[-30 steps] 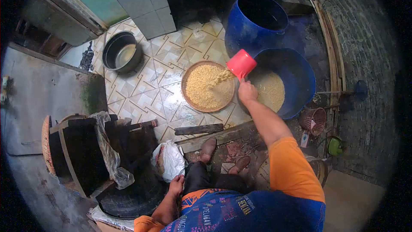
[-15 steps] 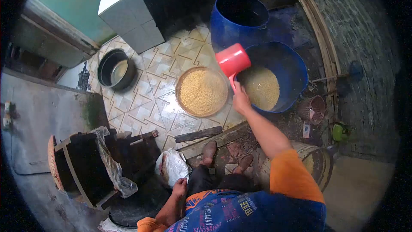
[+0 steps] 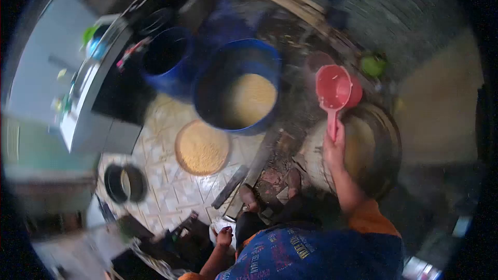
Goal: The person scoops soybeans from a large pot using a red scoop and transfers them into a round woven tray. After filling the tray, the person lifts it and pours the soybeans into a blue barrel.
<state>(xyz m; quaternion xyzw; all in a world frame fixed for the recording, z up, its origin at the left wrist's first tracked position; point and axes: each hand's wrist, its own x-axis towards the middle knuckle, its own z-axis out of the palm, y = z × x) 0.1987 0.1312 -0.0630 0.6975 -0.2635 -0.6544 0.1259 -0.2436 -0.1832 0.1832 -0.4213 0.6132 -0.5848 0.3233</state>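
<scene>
The handle of a red dipper (image 3: 334, 88) is in my right hand (image 3: 333, 148); a few pale bits cling to its inner wall. Below and around that hand is a wide round container (image 3: 384, 124) with murky content. My left hand (image 3: 224, 237), fingers curled, is low beside my leg, near a white bag (image 3: 217, 226); whether it grips anything is too small to tell. A blue tub (image 3: 199, 93) with pale yellow grains stands left of the dipper. More yellow grains are heaped in a round tray (image 3: 182, 163) on the tiles.
A second blue barrel (image 3: 167, 75) stands behind the tub. On the tiled floor at left is a black basin (image 3: 136, 182). A wooden plank (image 3: 230, 186) lies in front of my feet. A green object (image 3: 373, 66) stands at the back right. The counter (image 3: 83, 124) is at far left.
The view has turned to the right. My right hand has carried the red dipper away from the blue tub to the right, over by the wide round container. My left hand stays low.
</scene>
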